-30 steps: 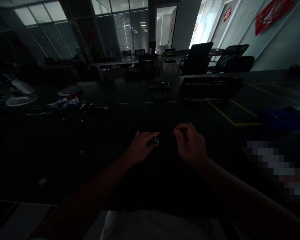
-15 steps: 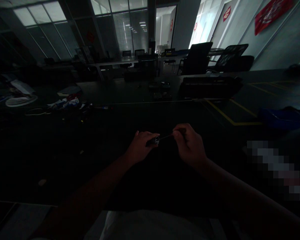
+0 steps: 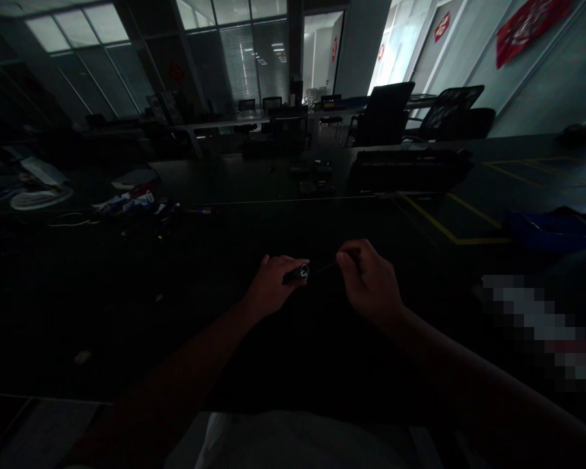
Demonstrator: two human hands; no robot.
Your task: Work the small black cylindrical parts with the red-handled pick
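Observation:
My left hand is closed around a short black cylinder with a shiny, ring-like open end; it looks like a small flashlight, though the dark hides its details. That end faces right, toward my other hand. In my right hand, fingers and thumb pinch a thin-shafted tool like a slim screwdriver. Its shaft points left at the cylinder's end, and a small dark gap seems to separate them. The tool's handle is mostly covered by my fingers. Both hands are above the dark tabletop.
Jumbled cloth and small items lie at the left, beside a coiled white cable. Small black devices and a long black case are farther back. A blue bag-like object lies right, near yellow tape lines.
The cylinder has shifted slightly left and the tool's shaft has come away from its end, from touching or nearly touching it. Both hands keep their grips.

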